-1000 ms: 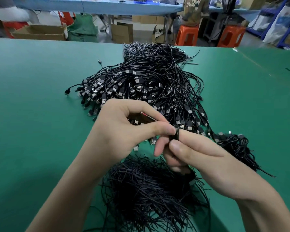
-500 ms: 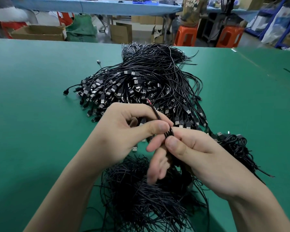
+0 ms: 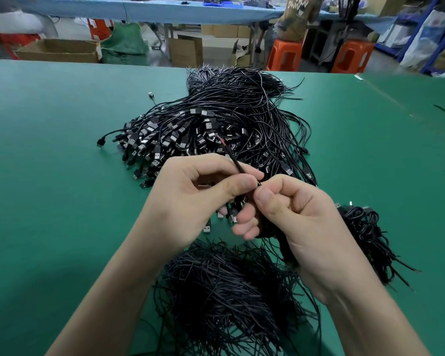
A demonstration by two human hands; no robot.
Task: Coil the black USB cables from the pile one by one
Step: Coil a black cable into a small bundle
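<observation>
A big pile of black USB cables [image 3: 216,124] lies on the green table [image 3: 49,176], its silver plugs facing me. Above its near edge, both hands meet on one black cable [image 3: 233,158]. My left hand [image 3: 190,199] pinches it between thumb and forefinger. My right hand [image 3: 301,222] grips its bundled loops below, with the fingers curled. The cable's free end sticks up and away, showing a red wire tip. Most of the held coil is hidden inside my right hand.
A heap of coiled black cables [image 3: 226,291] lies just in front of me, and a smaller bundle [image 3: 368,235] sits at the right. Beyond the table's far edge stand cardboard boxes [image 3: 57,50], orange stools [image 3: 285,57] and a seated person [image 3: 298,19].
The free end of the held cable has swung from lying sideways to pointing up and away. My right fingers have curled in tighter around the loops, and both hands stay together.
</observation>
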